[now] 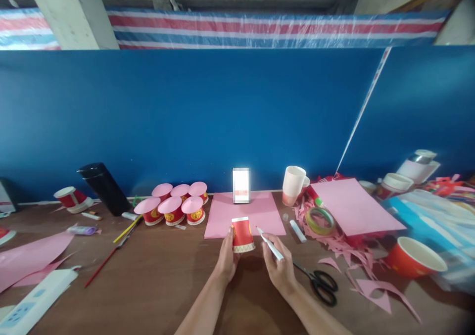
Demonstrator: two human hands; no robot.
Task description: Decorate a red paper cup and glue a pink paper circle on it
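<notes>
In my left hand [226, 261] is a red paper cup [243, 234] with a white band at its top and a pale patterned rim at its bottom, held upside down. My right hand [279, 265] grips a white marker pen [272, 247], its tip pointing up and left toward the cup but apart from it. Behind the cup lies a stack of pink paper [220, 219]. To the left stand several upturned red cups topped with pink paper discs [170, 205]. Scissors with black handles [322, 285] lie right of my right hand.
A black bottle [106, 189] and a white power strip [39, 300] are on the left. To the right are stacked white cups [294, 184], green tape [320, 221], a pink sheet [352, 204], pink scraps [374, 293] and an orange-red cup [415, 258]. A blue partition [230, 107] closes the back.
</notes>
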